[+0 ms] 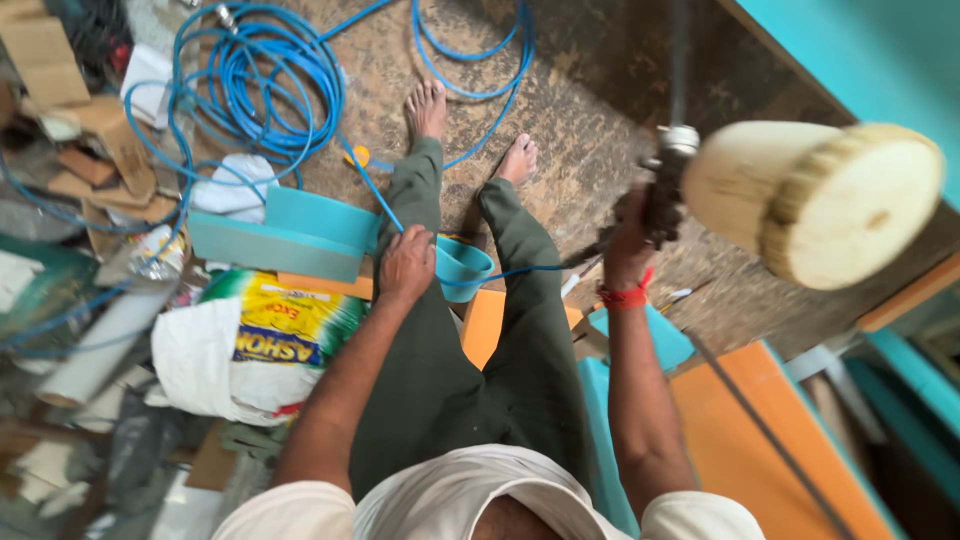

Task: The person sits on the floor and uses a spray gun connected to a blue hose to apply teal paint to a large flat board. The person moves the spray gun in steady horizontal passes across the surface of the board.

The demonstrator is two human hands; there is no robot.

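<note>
Shirt: a white shirt [470, 500] filled the bottom edge, nearest the camera.
Right hand: the right hand [632, 232] was raised, fingers closed tight around the dark handle of a spray gun [665, 195]; a red thread circled the wrist.
Cup: the gun's pale, paint-crusted cup [815, 200] loomed large and blurred at the right.
Left hand: the left hand [405, 265] rested half-curled on the left thigh; whether it gripped the blue hose [375, 190] running under it could not be told.
Step in hand: apparently readying the gun, held up and not aimed at any piece.
Next move calls for: probably slack in the hose and a steady wrist.
Floor: a teal funnel [465, 268] sat between the knees, teal panels [290, 235] beside them, hose coils [265, 75] beyond the bare feet.
</note>
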